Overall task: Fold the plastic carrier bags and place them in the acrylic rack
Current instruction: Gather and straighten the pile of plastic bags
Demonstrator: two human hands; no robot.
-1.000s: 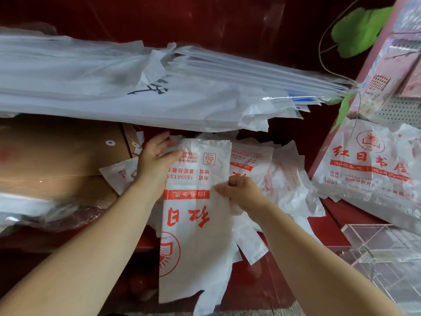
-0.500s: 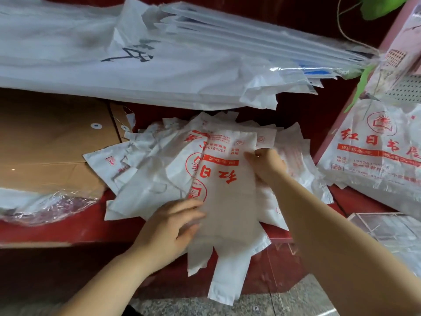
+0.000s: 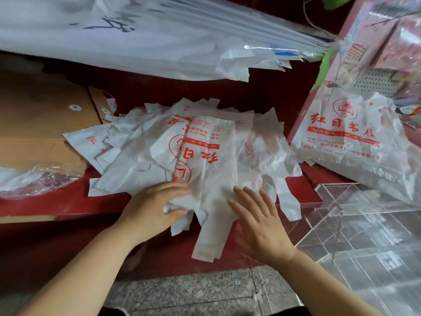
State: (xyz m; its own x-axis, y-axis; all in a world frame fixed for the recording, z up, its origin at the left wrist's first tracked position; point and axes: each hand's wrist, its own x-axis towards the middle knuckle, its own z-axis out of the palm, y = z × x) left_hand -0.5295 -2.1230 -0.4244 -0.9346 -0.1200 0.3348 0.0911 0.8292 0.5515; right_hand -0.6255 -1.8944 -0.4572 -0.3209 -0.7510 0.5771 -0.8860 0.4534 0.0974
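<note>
1. I saw the left hand (image 3: 155,210) pinching the top carrier bag (image 3: 205,176) by its crumpled handle.
2. The right hand (image 3: 259,224) lay flat on it, fingers straight.
3. The bag overhung the red counter's (image 3: 57,206) front edge, near the acrylic rack (image 3: 364,215).

- A carrier bag (image 3: 211,160) is laid atop a pile of bags (image 3: 127,156) (handles hung over the ledge (image 3: 68,206)).
- To its left, envelopes (image 3: 41,124) are stacked.
- The acrylic rack (image 3: 364,236) is set at right.
</note>
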